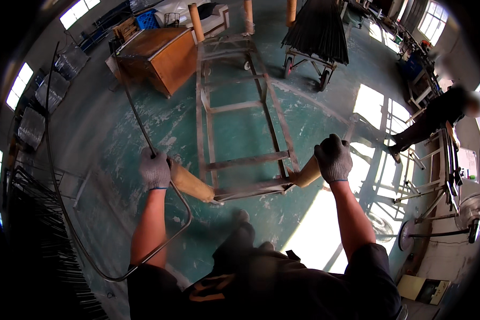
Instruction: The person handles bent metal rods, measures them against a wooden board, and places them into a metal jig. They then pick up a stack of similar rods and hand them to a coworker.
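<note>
Seemingly steering the cart (pixel 247 160), the left hand (pixel 154 169) is clasping a bent rod (pixel 190 215) at the left post (pixel 193 183), the right hand (pixel 333 158) clasping the right post (pixel 308 172); even pressure seems needed.

Gloved in grey, the left hand (pixel 155 169) and right hand (pixel 334 158) have curled fingers (pixel 322 151). The bare left forearm (pixel 150 224) and right forearm (pixel 353 217) reach forward, the right angling inward.
</note>
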A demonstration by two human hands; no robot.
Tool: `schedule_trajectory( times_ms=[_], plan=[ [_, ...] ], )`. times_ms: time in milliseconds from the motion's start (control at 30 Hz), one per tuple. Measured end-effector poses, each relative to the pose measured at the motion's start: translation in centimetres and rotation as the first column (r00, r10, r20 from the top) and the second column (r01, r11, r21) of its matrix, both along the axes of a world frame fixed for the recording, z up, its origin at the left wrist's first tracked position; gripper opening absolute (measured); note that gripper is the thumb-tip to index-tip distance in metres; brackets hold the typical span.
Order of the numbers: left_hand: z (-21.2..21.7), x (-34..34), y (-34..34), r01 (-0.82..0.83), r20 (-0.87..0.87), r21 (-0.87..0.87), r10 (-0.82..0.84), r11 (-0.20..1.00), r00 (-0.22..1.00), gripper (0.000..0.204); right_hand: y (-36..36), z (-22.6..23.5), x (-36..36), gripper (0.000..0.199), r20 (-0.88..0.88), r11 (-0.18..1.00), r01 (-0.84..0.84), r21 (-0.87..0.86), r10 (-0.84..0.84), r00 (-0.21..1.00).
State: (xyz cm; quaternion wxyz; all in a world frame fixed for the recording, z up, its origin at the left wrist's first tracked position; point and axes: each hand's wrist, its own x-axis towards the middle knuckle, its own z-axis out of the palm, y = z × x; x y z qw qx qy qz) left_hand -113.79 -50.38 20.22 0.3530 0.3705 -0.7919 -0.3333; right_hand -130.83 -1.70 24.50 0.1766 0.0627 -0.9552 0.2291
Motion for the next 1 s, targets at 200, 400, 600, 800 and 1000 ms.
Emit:
schedule_trajectory(
  times_ms=[200,400,600,800,1000],
  plan=[
    [-1.0,-10.1,-7.3,0.028,-0.075,0.020,-0.027,0.999,0.997,0.014,-5.1,0.0,-8.6,0.053,0.012,0.999,0.042,0.029,-0.042,0.999],
    [0.9,-20.5,-9.7,-0.019,0.026,0.271,0.012,0.962,1.000,0.020,-9.3,-0.1,-17.2,0.033,0.016,1.000,0.013,-0.001,-0.013,1.000],
    [-0.6,-30.5,-14.2,0.012,0.026,0.079,-0.014,0.997,1.000,0.024,-13.4,-2.2,-27.2,0.042,-0.164,0.993,0.011,-0.114,-0.030,0.986],
    [-1.6,-41.2,-20.5,0.022,0.135,-0.119,-0.006,0.993,0.991,0.025,-18.3,-2.5,-35.6,0.057,-0.150,0.988,0.094,-0.119,-0.112,0.982],
    [-1.1,-50.9,-25.3,0.005,0.081,-0.078,0.002,0.997,0.997,0.024,-22.4,-2.8,-42.6,0.056,-0.117,0.976,0.123,-0.177,-0.145,0.982]
  ],
)
